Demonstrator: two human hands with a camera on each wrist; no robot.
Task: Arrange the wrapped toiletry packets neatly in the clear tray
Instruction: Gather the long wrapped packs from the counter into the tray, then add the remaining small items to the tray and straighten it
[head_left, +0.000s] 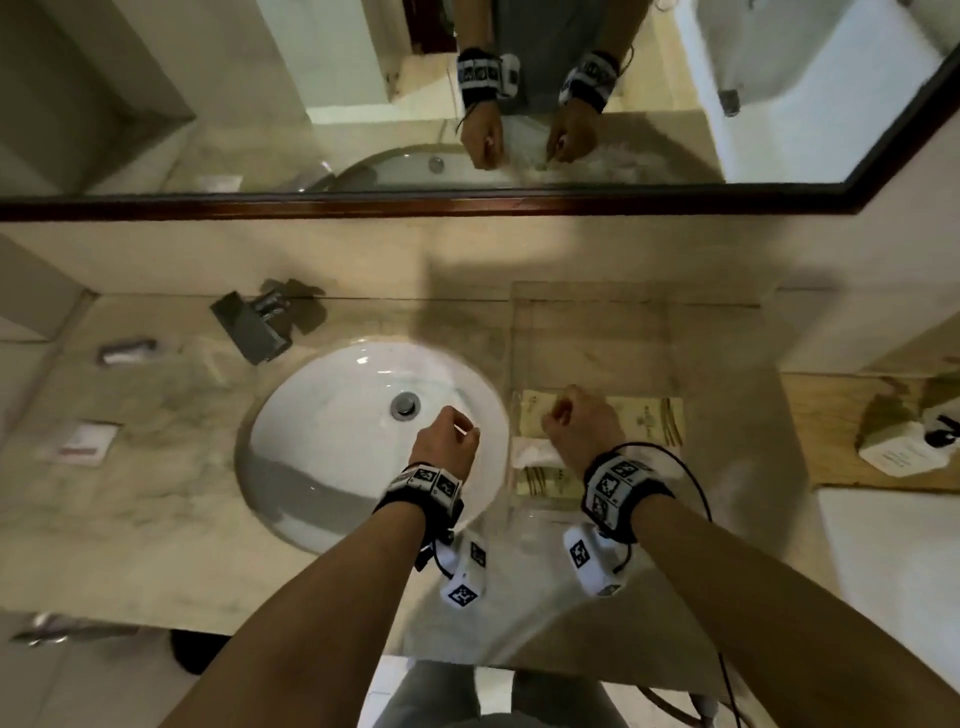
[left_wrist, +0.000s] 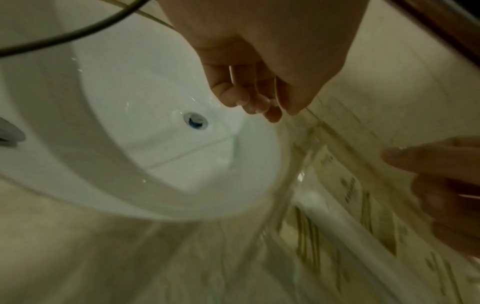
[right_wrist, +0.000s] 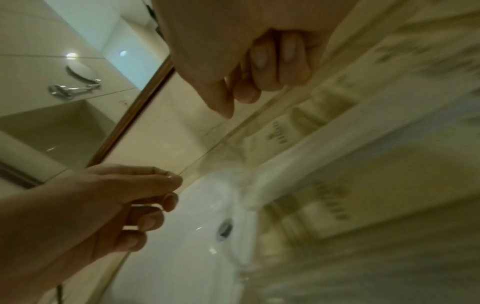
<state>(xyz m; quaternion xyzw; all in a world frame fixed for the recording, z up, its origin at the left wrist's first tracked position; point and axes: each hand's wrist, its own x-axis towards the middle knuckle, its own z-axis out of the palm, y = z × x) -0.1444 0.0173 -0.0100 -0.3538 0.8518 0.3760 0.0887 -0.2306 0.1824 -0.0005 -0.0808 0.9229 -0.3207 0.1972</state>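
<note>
Several cream printed wrapped packets (head_left: 644, 421) lie inside the clear plastic tray (head_left: 587, 322), far end bare; both hands' fingers (left_wrist: 241, 96) loosely curled, holding nothing; placing apparently nearly done.

The sink (head_left: 332, 415) is glossy white ceramic, catching the light, with a shiny metal drain (head_left: 404, 405) at its middle. Round it the countertop (head_left: 156, 467) looks like polished marble — beige, veined, smooth. The clear tray (head_left: 592, 322) is transparent hard plastic, its walls almost invisible. Inside, the wrapped toiletry packets (head_left: 649, 415) look like matt cream paper with gold print, though blurred. The faucet (head_left: 257, 325) is brushed grey metal — the mirror frame (head_left: 415, 202) dark varnished wood.
</note>
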